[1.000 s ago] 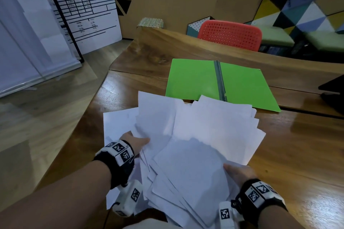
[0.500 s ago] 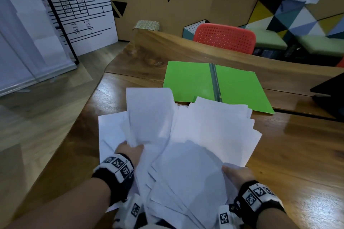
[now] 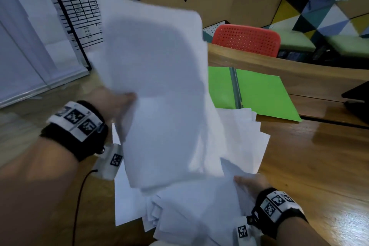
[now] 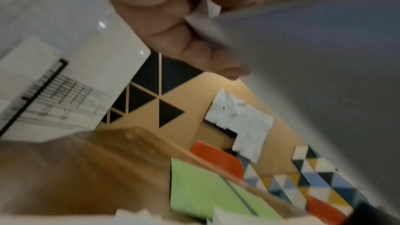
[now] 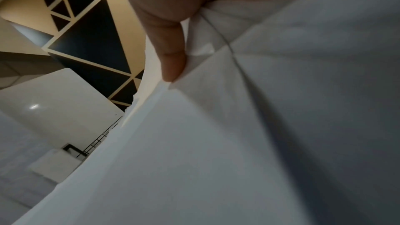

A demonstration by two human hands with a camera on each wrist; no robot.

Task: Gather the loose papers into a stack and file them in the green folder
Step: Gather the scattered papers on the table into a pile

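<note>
Fingers (image 4: 173,28) of the left hand (image 3: 111,104) pinch raised sheets (image 3: 159,86); right hand (image 3: 247,183) grips the fanned papers (image 3: 199,205) on the surface (image 3: 309,166), green folder (image 3: 259,94) open beyond.

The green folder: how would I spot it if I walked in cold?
Look at the long wooden table. Just beyond the heap of white papers lies the green folder, spread open and flat. It is the only bright green sheet there, with a grey strip down its middle.

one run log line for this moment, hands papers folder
left hand: grips lifted papers | right hand: holds fanned pile on table | green folder: open, empty
</note>
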